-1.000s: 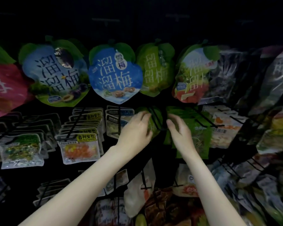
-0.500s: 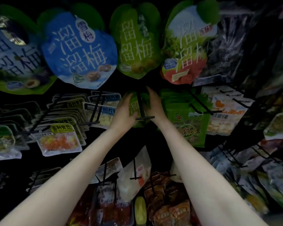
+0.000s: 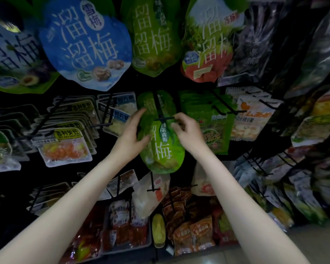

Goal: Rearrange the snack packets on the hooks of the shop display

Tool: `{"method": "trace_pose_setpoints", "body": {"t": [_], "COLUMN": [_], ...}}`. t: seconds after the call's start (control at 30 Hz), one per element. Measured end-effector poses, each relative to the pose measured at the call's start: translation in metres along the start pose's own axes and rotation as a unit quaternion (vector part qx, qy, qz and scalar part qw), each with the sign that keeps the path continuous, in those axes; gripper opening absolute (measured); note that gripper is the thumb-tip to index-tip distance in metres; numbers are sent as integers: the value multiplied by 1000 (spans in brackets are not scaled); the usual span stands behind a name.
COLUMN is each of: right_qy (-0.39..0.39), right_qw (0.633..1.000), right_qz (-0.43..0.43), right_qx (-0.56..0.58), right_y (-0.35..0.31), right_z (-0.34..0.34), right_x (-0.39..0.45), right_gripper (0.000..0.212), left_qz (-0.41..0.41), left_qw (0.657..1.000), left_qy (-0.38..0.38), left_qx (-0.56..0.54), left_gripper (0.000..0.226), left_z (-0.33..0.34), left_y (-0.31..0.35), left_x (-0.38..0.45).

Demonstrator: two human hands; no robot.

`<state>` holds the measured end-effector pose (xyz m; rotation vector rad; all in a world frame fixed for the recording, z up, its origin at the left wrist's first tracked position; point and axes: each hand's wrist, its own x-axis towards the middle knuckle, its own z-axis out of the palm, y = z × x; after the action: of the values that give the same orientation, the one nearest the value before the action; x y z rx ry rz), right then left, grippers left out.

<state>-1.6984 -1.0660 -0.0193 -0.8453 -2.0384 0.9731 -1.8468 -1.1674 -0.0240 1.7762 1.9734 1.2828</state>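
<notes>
The head view looks down a dark shop display of black wire hooks (image 3: 161,109), with pale floor (image 3: 312,242) at near right. Four large plum packets hang across the far row; the blue packet (image 3: 86,44) reads 溜溜梅 and 雪梅. Below them, at centre, both hands grasp one green plum packet (image 3: 161,147) labelled 绿茶青梅, right at its hook's crossbar. The left hand (image 3: 131,134) curls round its left edge; the right hand (image 3: 187,130) pinches its top by the crossbar. Left of it hangs a clear packet (image 3: 65,147) with orange pieces.
</notes>
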Motion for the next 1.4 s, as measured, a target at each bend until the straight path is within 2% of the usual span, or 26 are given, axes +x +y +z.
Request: {"method": "trace_pose_setpoints", "body": {"t": [0.07, 0.13, 0.27, 0.33, 0.43, 0.53, 0.63, 0.7, 0.8, 0.97, 1.07, 1.17, 1.27, 1.33, 1.4], "right_qy": [-17, -31, -87, -87, -14, 53, 63, 44, -6, -194, -250, -224, -179, -132, -74], "right_qw": [1000, 998, 995, 994, 988, 976, 966, 958, 958, 958, 939, 950, 957, 963, 969], "right_qz": [-3, -15, -40, -32, -23, -26, -75, -109, -151, -141, -116, -153, -209, -218, -195], "right_qx": [25, 54, 9, 50, 151, 212, 238, 260, 245, 159, 203, 152, 94, 90, 131], "right_y": [-7, -13, -28, -39, -60, -88, -119, -140, -166, -176, -178, -183, -186, -183, -181], "right_z": [-9, -19, -31, -27, -13, 3, 18, 28, 48, 80, 94, 93, 80, 65, 43], "right_x": [-11, -22, -49, -61, -68, -62, -55, -50, -43, -45, -47, -44, -41, -40, -39], "right_gripper": [16, 14, 12, 14, 19, 24, 28, 28, 28, 66, 72, 81, 84, 77, 58], "left_qz": [-17, -33, -75, -98, -137, -125, -98, -90, -91, -116, -129, -133, -89, -39, 9], "left_qw": [997, 989, 965, 958, 939, 935, 948, 956, 971, 969, 962, 960, 962, 967, 972], "left_qy": [-28, -58, -170, -177, -130, -95, -43, 6, 89, 206, 233, 234, 228, 222, 213], "left_qx": [-68, -131, -184, -201, -288, -318, -299, -277, -200, -72, -57, -77, -120, -122, -96], "left_gripper": [67, 56, 36, 24, 28, 40, 27, 13, 23, 18, 15, 11, 11, 10, 12], "left_z": [0, -3, -16, -27, -52, -83, -118, -141, -169, -213, -229, -235, -230, -221, -211], "left_y": [8, 16, 12, 10, 16, 25, 32, 33, 27, -3, -8, 0, 16, 30, 41], "left_x": [-1, -8, -38, -54, -66, -69, -72, -75, -81, -83, -79, -73, -65, -55, -41]}}
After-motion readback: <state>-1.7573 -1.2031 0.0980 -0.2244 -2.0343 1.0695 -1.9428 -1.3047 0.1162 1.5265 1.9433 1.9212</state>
